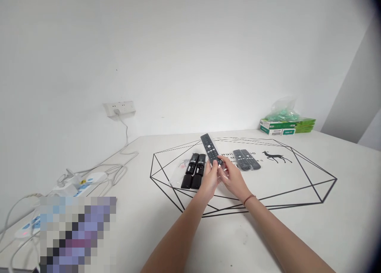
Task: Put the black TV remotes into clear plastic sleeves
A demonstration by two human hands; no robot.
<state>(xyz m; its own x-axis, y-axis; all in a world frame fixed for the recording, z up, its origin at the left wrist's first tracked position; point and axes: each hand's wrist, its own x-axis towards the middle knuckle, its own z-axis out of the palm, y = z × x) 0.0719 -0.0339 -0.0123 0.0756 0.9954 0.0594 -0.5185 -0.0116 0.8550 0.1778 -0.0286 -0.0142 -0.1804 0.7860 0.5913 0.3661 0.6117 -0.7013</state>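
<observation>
A dark remote control (210, 146) with rows of light buttons is held tilted up by both hands, its lower end between my fingers. My left hand (210, 179) is closed on its lower left, thumb on the front. My right hand (233, 178) grips the lower right side, and clear plastic film shows around the fingers. Left of the hands, two remotes lie face down with open battery compartments (194, 170) on a clear plastic bag (177, 173). To the right, two wrapped remotes (246, 160) lie side by side, buttons up.
The white table (297, 233) has black line patterns and a deer print. Green-and-white boxes (279, 126) with a plastic bag (282, 111) on top stand at the back right. Power strips (92, 179) and loose cables lie at left, below a wall socket (120, 108). A blurred patch covers the lower left.
</observation>
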